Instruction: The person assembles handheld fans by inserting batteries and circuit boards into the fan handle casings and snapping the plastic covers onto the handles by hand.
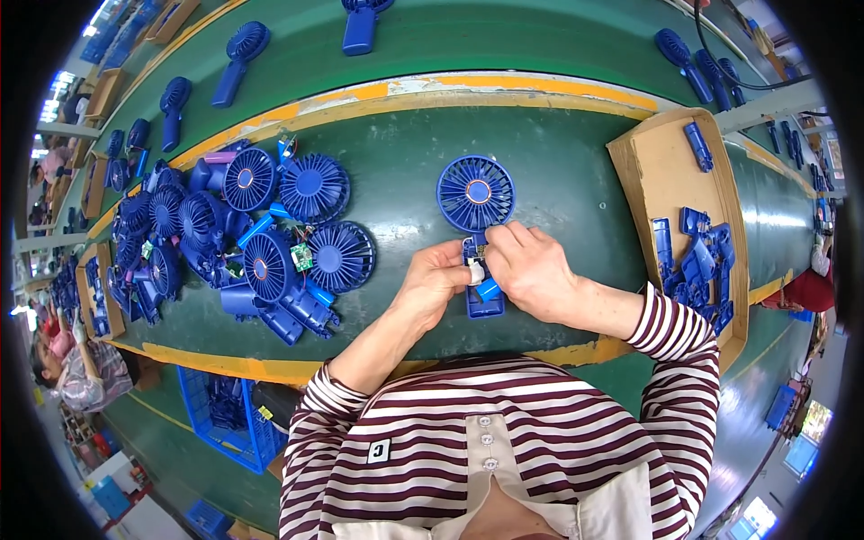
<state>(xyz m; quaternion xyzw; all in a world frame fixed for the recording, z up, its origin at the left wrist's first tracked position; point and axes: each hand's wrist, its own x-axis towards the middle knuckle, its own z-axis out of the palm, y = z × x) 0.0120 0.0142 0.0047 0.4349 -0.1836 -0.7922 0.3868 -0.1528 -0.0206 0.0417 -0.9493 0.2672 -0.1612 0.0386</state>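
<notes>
A blue handheld fan [477,192] lies in front of me, its round grille pointing away. Its handle [486,309] is open, with a green circuit board [472,247] and a bright blue battery [488,289] showing. My left hand [432,279] grips the handle's left side, thumb and fingers pinched by a small white piece [476,271]. Bent over the upper handle, my right hand [533,270] has its fingers closed at the circuit board. What its fingertips pinch, if anything, is hidden.
A heap of unfinished blue fans [198,220] with loose wires lies to the left. At right stands a cardboard box [634,166] with blue plastic handle covers [702,261]. Beyond the table edge, a green conveyor belt [540,40] carries more fans. A blue crate [193,405] sits below left.
</notes>
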